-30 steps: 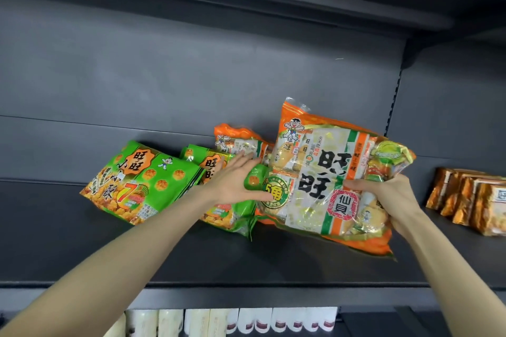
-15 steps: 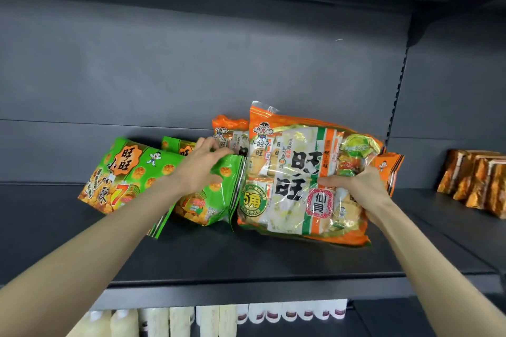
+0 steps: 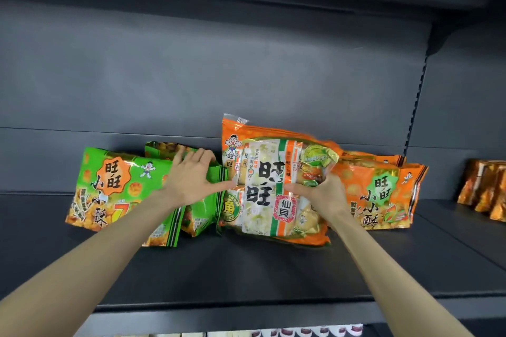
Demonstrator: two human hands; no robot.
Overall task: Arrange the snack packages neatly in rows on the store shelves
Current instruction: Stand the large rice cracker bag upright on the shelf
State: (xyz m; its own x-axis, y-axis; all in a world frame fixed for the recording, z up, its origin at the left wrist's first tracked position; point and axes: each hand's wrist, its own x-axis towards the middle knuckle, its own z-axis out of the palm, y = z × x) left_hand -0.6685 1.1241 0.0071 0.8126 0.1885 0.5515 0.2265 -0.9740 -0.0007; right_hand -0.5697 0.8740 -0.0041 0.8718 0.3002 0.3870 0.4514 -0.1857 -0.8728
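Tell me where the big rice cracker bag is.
In the head view the rice cracker bag stands at centre on the shelf, between green snack bags on its left and orange snack bags on its right; the right hand grips it.

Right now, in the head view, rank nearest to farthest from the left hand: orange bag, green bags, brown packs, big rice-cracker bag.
1. Green bags, under the left hand.
2. Big rice-cracker bag, just right.
3. Orange bag, farther right.
4. Brown packs, far right.

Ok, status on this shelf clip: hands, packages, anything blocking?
Left hand flat on green bags. Right hand grips large orange bag, standing between those and small orange bags. No obstruction seen.
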